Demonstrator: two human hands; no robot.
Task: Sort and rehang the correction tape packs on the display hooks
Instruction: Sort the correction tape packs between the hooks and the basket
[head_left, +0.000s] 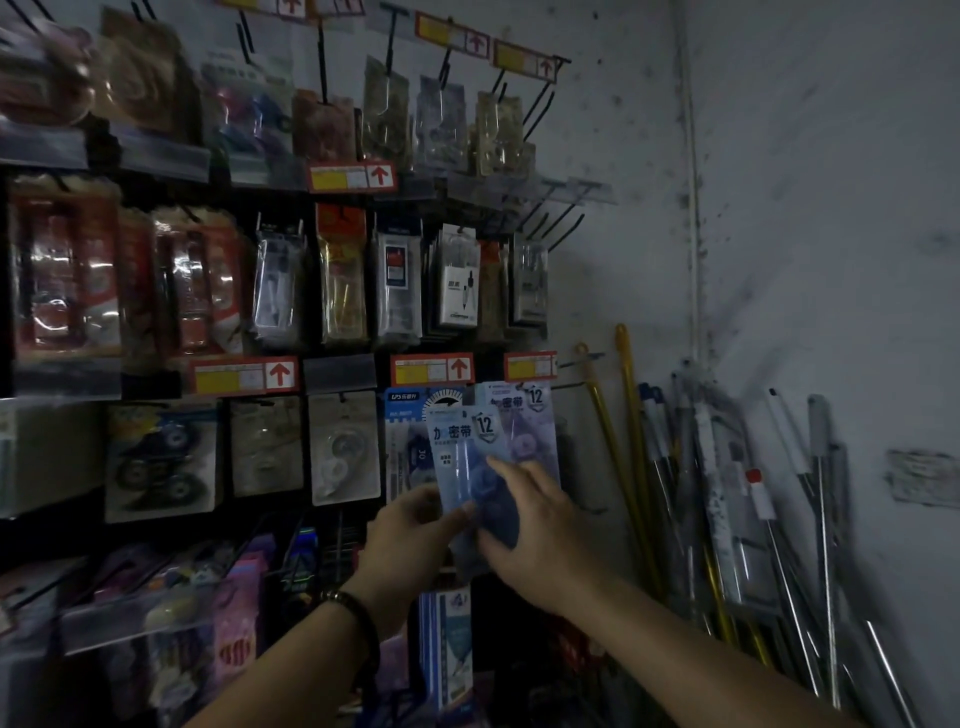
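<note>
A blue correction tape pack (470, 457) marked "12" is held upright in front of the display, low on the right end of the rack. My left hand (410, 535) grips its lower left edge, thumb across the front. My right hand (530, 514) holds the lower right part, fingers laid over the pack's face. Behind it hangs a similar pale purple pack (524, 426) on the rightmost hook. A white correction tape pack (344, 449) hangs two columns to the left. The held pack's hang hole is not plainly visible.
Rows of hooks carry stationery packs above and left, with red-and-yellow price tags (432, 370) under each row. Bare black hooks (558, 231) jut out at the upper right. Yellow and metal poles (727, 519) lean against the stained white wall on the right.
</note>
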